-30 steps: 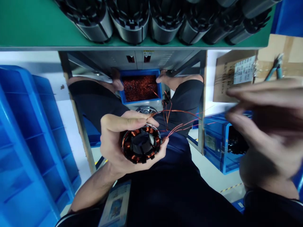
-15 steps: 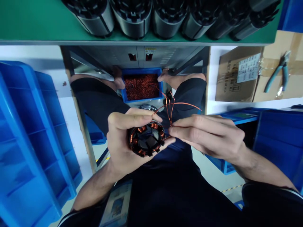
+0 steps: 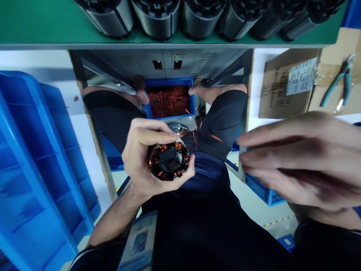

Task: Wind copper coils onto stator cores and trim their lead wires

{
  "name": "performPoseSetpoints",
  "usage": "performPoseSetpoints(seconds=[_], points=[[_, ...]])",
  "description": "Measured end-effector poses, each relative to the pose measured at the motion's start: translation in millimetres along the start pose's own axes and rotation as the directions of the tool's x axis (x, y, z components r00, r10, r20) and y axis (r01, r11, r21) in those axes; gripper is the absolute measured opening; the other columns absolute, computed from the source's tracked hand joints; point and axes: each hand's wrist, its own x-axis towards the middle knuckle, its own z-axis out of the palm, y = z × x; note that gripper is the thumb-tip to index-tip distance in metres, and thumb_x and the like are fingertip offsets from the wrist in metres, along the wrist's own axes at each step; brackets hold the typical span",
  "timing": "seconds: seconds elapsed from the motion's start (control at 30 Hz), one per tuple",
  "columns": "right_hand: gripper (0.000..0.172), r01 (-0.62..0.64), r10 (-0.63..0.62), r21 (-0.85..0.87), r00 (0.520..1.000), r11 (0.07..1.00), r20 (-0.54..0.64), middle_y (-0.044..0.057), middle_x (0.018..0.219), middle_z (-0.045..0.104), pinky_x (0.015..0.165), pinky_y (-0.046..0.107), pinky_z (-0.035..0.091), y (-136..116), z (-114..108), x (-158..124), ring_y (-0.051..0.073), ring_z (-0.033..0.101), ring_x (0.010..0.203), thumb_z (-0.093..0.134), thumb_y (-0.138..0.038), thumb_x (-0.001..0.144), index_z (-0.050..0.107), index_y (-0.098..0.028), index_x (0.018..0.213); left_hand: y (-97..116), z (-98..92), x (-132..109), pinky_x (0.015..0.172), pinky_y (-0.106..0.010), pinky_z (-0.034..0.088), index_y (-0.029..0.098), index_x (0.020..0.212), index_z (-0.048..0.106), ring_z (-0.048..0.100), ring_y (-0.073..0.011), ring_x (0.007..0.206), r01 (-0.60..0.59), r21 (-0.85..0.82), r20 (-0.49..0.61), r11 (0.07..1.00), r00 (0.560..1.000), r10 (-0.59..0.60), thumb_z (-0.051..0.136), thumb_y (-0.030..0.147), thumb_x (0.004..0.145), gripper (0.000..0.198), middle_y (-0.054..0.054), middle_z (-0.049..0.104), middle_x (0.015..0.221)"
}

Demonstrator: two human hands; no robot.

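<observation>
My left hand (image 3: 141, 162) is wrapped round a round motor stator (image 3: 168, 161) with copper coils and a black core, held over my lap. Thin copper wires (image 3: 196, 131) trail from its upper right side, blurred. My right hand (image 3: 304, 158) is large and close to the camera at the right, smeared by motion, with its fingers stretched toward the left. Whether it holds a wire end I cannot make out.
A blue bin of copper scrap (image 3: 169, 99) sits on the floor between my feet. Dark motor housings (image 3: 158, 15) line a green shelf (image 3: 42, 26) above. Blue crates (image 3: 34, 169) stand at the left. Cutters (image 3: 337, 84) lie on a cardboard box (image 3: 284, 84) at the right.
My right hand has left the wires beside the stator and pulled away to the right, toward the camera. The wires now look shorter and blurred. My left hand keeps the stator.
</observation>
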Motion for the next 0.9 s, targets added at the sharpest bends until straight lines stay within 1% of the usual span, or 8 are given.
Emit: performPoseSetpoints(seconds=[0.13, 0.27, 0.37, 0.47, 0.53, 0.63, 0.73, 0.9], points=[[0.017, -0.048, 0.006, 0.254, 0.987, 0.966, 0.162, 0.006, 0.118, 0.086, 0.083, 0.030, 0.069, 4.7, 14.0, 10.3, 0.019, 0.082, 0.092, 0.085, -0.033, 0.110, 0.085, -0.027, 0.126, 8.9, -0.3, 1.3, 0.075, -0.044, 0.073, 0.029, 0.126, 0.073, 0.080, -0.0225, 0.093, -0.004, -0.056, 0.055, 0.998, 0.998, 0.007, 0.101, 0.037, 0.082, 0.052, -0.002, 0.076, 0.110], [0.022, -0.099, -0.013, 0.480, 0.974, 0.871, 0.226, 0.003, 0.095, 0.082, 0.072, 0.024, 0.056, 42.5, 48.0, 18.8, 0.011, 0.071, 0.077, 0.084, -0.043, 0.111, 0.085, -0.021, 0.107, 18.4, -1.0, -1.3, 0.079, -0.040, 0.073, 0.029, 0.127, 0.072, 0.083, -0.0220, 0.093, 0.036, -0.118, 0.143, 0.992, 0.989, -0.019, 0.104, 0.030, 0.082, 0.055, -0.002, 0.081, 0.109], [0.031, -0.108, -0.019, 0.502, 0.970, 0.858, 0.241, 0.002, 0.087, 0.078, 0.067, 0.025, 0.051, 79.3, 65.2, 22.3, 0.011, 0.067, 0.071, 0.085, -0.048, 0.111, 0.084, -0.019, 0.098, 16.1, -6.0, -5.4, 0.081, -0.038, 0.072, 0.028, 0.124, 0.071, 0.084, -0.0215, 0.091, 0.058, -0.086, 0.190, 0.995, 0.981, -0.041, 0.099, 0.023, 0.083, 0.050, -0.002, 0.081, 0.108], [0.028, -0.131, 0.032, 0.397, 0.969, 0.908, 0.246, 0.003, 0.093, 0.080, 0.067, 0.027, 0.053, 97.5, 58.1, 23.2, 0.013, 0.067, 0.072, 0.088, -0.048, 0.107, 0.087, -0.020, 0.101, 8.6, -12.8, -10.5, 0.081, -0.035, 0.071, 0.025, 0.122, 0.070, 0.082, -0.0197, 0.090, 0.031, 0.027, 0.212, 0.999, 0.977, -0.036, 0.097, 0.022, 0.084, 0.046, -0.004, 0.080, 0.108], [0.029, -0.156, 0.107, 0.277, 0.977, 0.948, 0.182, 0.008, 0.122, 0.083, 0.072, 0.029, 0.059, 87.1, 41.9, 22.2, 0.014, 0.068, 0.077, 0.090, -0.040, 0.105, 0.089, -0.023, 0.128, 5.3, -16.9, -13.2, 0.077, -0.031, 0.069, 0.022, 0.121, 0.070, 0.082, -0.0195, 0.093, -0.013, 0.113, 0.223, 0.993, 0.975, -0.013, 0.097, 0.022, 0.084, 0.046, -0.006, 0.078, 0.110], [0.067, -0.169, 0.139, 0.184, 0.976, 0.968, 0.168, 0.010, 0.165, 0.070, 0.086, 0.035, 0.066, 47.5, 23.9, 19.6, 0.018, 0.072, 0.095, 0.078, -0.026, 0.110, 0.062, -0.036, 0.174, 7.1, -19.2, -14.2, 0.069, -0.028, 0.066, 0.023, 0.121, 0.072, 0.081, -0.0193, 0.095, -0.051, 0.206, 0.236, 0.977, 0.972, 0.001, 0.098, 0.024, 0.086, 0.043, -0.008, 0.075, 0.114], [0.074, -0.165, 0.037, 0.331, 0.932, 0.929, 0.362, 0.011, 0.159, 0.072, 0.095, 0.039, 0.068, 14.6, 31.2, 18.8, 0.025, 0.077, 0.111, 0.059, -0.022, 0.114, 0.042, -0.035, 0.186, 13.8, -15.9, -11.9, 0.073, -0.030, 0.067, 0.025, 0.123, 0.073, 0.081, -0.0196, 0.098, -0.063, 0.220, 0.255, 0.974, 0.967, 0.005, 0.097, 0.027, 0.090, 0.041, -0.007, 0.074, 0.118], [0.050, -0.316, 0.116, 0.354, 0.867, 0.880, 0.484, 0.006, 0.113, 0.080, 0.080, 0.033, 0.061, 7.4, 47.2, 19.2, 0.019, 0.072, 0.079, 0.054, -0.028, 0.121, 0.048, -0.024, 0.170, 26.0, -10.8, -6.6, 0.072, -0.036, 0.069, 0.029, 0.122, 0.076, 0.079, -0.0195, 0.092, -0.096, 0.202, 0.201, 0.975, 0.978, 0.055, 0.098, 0.031, 0.090, 0.039, -0.004, 0.076, 0.112]])
